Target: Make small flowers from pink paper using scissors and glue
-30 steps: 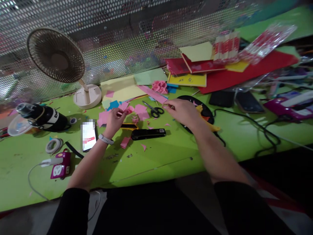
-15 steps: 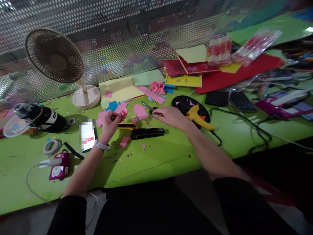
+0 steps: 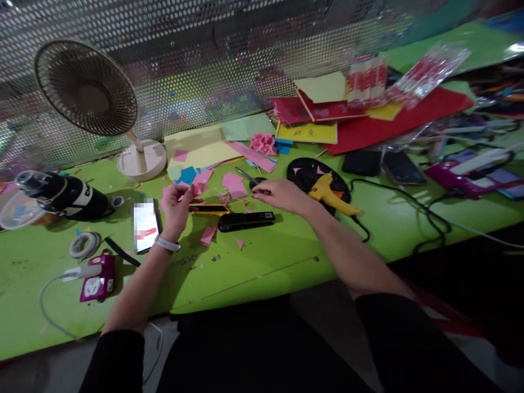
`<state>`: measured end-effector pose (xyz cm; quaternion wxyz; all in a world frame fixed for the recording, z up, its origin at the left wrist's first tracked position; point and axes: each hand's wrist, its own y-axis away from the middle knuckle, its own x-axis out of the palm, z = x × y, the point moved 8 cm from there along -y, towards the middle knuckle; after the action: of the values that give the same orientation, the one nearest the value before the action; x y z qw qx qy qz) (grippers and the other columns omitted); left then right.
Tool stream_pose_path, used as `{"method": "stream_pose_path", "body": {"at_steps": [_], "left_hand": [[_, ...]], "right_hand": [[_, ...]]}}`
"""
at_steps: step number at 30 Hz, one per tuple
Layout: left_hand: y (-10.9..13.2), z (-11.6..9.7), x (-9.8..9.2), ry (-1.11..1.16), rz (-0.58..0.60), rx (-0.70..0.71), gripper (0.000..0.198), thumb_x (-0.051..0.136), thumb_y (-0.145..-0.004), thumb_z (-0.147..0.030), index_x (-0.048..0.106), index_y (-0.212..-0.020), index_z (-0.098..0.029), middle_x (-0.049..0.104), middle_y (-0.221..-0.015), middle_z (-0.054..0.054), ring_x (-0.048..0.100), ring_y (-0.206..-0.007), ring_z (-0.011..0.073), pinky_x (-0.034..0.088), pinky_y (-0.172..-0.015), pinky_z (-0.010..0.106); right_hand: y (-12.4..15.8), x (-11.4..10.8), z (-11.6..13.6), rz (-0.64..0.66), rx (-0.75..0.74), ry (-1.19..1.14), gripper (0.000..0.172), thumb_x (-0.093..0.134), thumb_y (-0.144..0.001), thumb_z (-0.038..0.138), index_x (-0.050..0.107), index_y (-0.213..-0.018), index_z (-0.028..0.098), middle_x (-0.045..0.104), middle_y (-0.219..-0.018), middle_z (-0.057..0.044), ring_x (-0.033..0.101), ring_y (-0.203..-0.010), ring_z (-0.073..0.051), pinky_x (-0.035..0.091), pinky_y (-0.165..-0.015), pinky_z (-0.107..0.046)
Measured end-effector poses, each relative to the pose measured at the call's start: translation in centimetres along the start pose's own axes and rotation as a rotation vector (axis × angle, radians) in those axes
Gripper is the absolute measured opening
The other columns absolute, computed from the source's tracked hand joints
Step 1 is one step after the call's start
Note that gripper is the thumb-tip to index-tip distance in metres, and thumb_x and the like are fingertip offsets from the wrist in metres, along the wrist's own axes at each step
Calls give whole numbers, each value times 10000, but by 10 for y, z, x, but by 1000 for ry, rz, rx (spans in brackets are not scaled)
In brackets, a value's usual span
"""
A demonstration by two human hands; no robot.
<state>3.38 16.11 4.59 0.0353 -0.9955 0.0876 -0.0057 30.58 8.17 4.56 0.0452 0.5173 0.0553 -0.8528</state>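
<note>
- Scissors are seen on the green table, their handles partly covered by the right hand; its fingers are bent, but whether the handles are gripped cannot be told.
- At the left hand's fingertips a curled pink paper piece is pinched.
- Between the hands, nearer the table's front edge than the scissors, a black stapler is laid beside a yellow cutter.
- Beyond the right wrist, a yellow glue gun is rested partly on a round black mat.
</note>
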Motion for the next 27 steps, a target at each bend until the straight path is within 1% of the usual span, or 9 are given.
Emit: {"method": "stream_pose_path", "body": {"at_steps": [3, 6, 9, 12, 16, 18, 20, 24, 27], "left_hand": [[-1, -1, -3, 23, -31, 14, 379, 770, -771, -484, 572, -859, -172, 670, -774, -6, 700, -599, 105, 519, -447, 152], [-1, -2, -4, 85, -38, 50, 343, 785, -768, -426, 620, -921, -167, 715, -870, 27, 727, -744, 110, 603, -672, 209], [-1, -2, -1, 80, -1, 81, 377, 829, -720, -370, 650, -991, -178, 742, -983, 52, 734, -895, 134, 606, -829, 263], [0, 0, -1, 43, 3, 63, 330, 808, -735, -408, 665, -925, -179, 747, -941, 48, 739, -886, 150, 620, -745, 248], [1, -3, -1, 4, -8, 45, 335, 781, -759, -459, 655, -896, -181, 736, -883, 33, 746, -794, 153, 598, -578, 202], [2, -7, 2, -4, -5, 61, 341, 768, -773, -478, 644, -897, -186, 732, -886, 30, 746, -760, 148, 576, -528, 179], [2, -9, 4, -4, -2, 82, 339, 756, -787, -492, 636, -891, -192, 730, -900, 29, 744, -731, 141, 563, -501, 166], [5, -12, 7, -11, 3, 106, 315, 747, -803, -479, 635, -894, -199, 724, -885, 22, 742, -727, 142, 587, -526, 183], [7, -13, 9, -19, 10, 130, 292, 778, -780, -426, 671, -918, -191, 735, -878, 27, 739, -781, 141, 626, -650, 220]], "right_hand": [[-1, -2, 3, 0, 4, -5, 268, 572, -934, 328, 758, -1082, 205, 768, -983, -92, 690, -817, -207, 481, -694, -325], [0, -6, 10, 17, -9, -10, 272, 558, -945, 334, 749, -1096, 212, 764, -1009, -85, 689, -825, -198, 489, -701, -324], [13, -17, 12, 52, -13, 66, 299, 530, -955, 357, 732, -1130, 222, 754, -1068, -84, 692, -872, -209, 497, -727, -328], [41, -39, -2, 30, 69, 194, 328, 499, -957, 329, 691, -1200, 220, 721, -1171, -90, 684, -985, -241, 498, -783, -337], [94, -75, -46, -67, 390, 432, 435, 541, -904, 316, 603, -1308, 166, 625, -1323, -156, 623, -1149, -316, 482, -825, -367], [115, -79, -68, -14, 539, 483, 467, 570, -873, 331, 587, -1297, 136, 626, -1287, -183, 643, -1081, -324, 470, -768, -369], [127, -75, -83, 37, 622, 489, 461, 574, -862, 347, 585, -1272, 136, 619, -1281, -188, 657, -1011, -317, 446, -700, -365], [124, -58, -97, 41, 582, 434, 387, 575, -838, 316, 614, -1183, 144, 635, -1219, -198, 656, -956, -311, 413, -657, -359], [117, -55, -104, -90, 535, 355, 355, 624, -764, 274, 642, -1093, 142, 659, -1085, -197, 653, -897, -327, 420, -642, -366]]}}
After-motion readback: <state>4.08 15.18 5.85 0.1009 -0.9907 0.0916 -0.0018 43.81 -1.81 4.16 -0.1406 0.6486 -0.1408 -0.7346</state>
